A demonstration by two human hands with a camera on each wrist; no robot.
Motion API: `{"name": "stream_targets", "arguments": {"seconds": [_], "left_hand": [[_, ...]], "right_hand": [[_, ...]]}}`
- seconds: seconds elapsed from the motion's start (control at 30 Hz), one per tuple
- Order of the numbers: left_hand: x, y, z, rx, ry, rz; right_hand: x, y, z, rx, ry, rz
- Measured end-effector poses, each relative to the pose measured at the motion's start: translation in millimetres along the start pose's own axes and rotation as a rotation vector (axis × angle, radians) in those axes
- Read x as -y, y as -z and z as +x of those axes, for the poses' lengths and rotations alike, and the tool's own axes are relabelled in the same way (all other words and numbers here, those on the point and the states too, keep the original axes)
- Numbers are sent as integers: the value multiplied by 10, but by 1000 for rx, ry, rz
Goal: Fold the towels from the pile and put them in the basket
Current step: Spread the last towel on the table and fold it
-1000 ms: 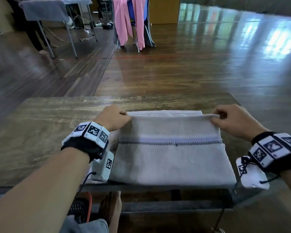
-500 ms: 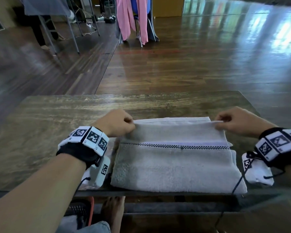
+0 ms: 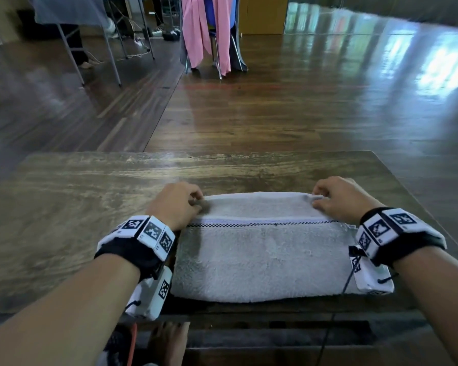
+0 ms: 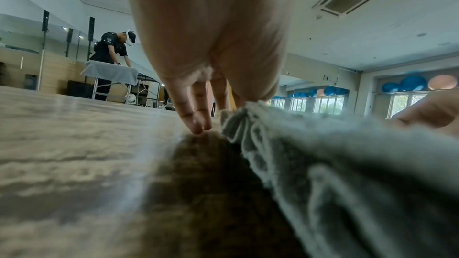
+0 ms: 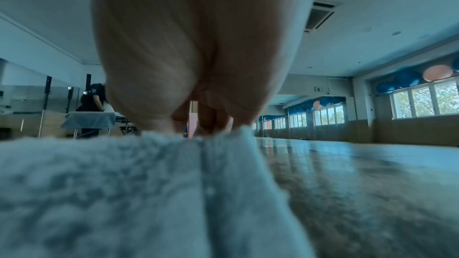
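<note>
A pale grey towel (image 3: 262,249) with a dark stitched band lies folded on the wooden table (image 3: 90,196), close to the near edge. My left hand (image 3: 193,203) pinches its far left corner, and my right hand (image 3: 319,199) pinches its far right corner. In the left wrist view the thumb and fingers of my left hand (image 4: 242,105) hold the bunched corner of the towel (image 4: 335,164), with two fingers touching the table. In the right wrist view my right hand (image 5: 211,125) grips the towel (image 5: 124,183) edge. No basket or pile is in view.
Beyond the table's far edge (image 3: 196,154) is a shiny wooden floor. A chair draped with pink cloth (image 3: 209,33) stands far back. Another person (image 4: 111,52) works at a covered table (image 3: 69,11) at the far left.
Both hands carried the towel's upper edge forward and down onto the far edge, laying the fold flat. The striped band now lies further from me.
</note>
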State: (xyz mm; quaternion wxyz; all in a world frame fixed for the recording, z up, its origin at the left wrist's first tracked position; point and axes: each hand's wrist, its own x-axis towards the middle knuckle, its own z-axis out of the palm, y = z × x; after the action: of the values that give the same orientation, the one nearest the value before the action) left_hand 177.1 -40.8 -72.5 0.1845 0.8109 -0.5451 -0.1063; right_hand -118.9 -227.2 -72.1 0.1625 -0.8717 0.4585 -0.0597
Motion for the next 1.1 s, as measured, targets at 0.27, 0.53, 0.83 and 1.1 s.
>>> {"name": "stream_targets", "arguments": {"seconds": [0.27, 0.53, 0.83, 1.1], "left_hand": [[-203, 143, -89, -70, -12, -13], [-987, 299, -440, -136, -479, -249], [-1313, 164, -580, 29, -509, -412], [-1351, 63, -355, -89, -411, -486]], "right_hand": [[212, 276, -298, -241, 102, 178], [714, 349, -808, -388, 390, 382], [783, 320, -1134, -365, 404, 487], [710, 373, -1004, -459, 317, 484]]}}
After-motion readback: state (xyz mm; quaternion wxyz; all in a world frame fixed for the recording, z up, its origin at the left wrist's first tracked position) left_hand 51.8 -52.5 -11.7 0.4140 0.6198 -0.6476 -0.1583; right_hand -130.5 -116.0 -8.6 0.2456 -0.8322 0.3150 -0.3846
